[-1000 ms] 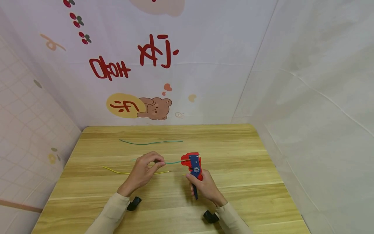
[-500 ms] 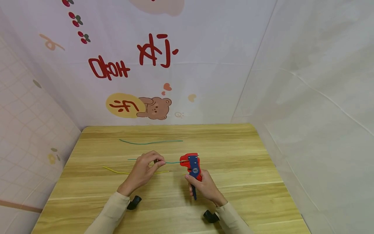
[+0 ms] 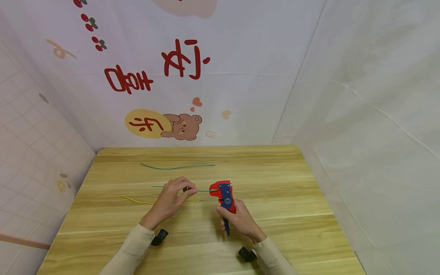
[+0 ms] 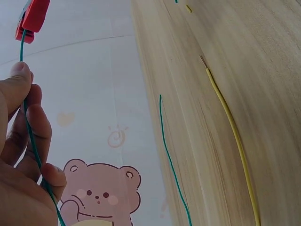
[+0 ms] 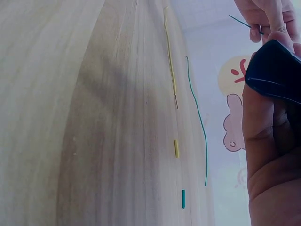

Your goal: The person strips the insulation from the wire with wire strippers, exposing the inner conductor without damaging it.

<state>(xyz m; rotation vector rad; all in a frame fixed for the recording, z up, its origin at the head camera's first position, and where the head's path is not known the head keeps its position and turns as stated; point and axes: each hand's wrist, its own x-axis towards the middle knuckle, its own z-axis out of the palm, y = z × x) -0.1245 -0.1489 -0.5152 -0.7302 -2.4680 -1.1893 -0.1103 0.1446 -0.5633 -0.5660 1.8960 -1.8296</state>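
Observation:
My left hand (image 3: 170, 198) pinches a green wire (image 3: 203, 191) between thumb and forefinger. In the left wrist view, this green wire (image 4: 31, 136) runs down across the palm, and its upper end enters the red nose of the wire stripper (image 4: 35, 16). My right hand (image 3: 240, 219) grips that red and blue wire stripper (image 3: 225, 196) by its handles, nose toward the left hand. The wire's tip is hidden inside the tool. In the right wrist view, a dark handle end (image 5: 275, 70) shows past the fingers, with the left hand (image 5: 270, 16) beyond.
A yellow wire (image 4: 237, 136) with a bare copper end lies on the wooden table (image 3: 292, 229). Farther back lies another green wire (image 3: 172, 169). Short yellow (image 5: 177, 149) and green (image 5: 183, 198) pieces rest on the tabletop. Patterned cloth walls (image 3: 247, 95) stand around the table.
The wire stripper has shifted slightly left, and the left hand slightly right, so less green wire shows between them. Both holds are kept; the wires on the table have not moved.

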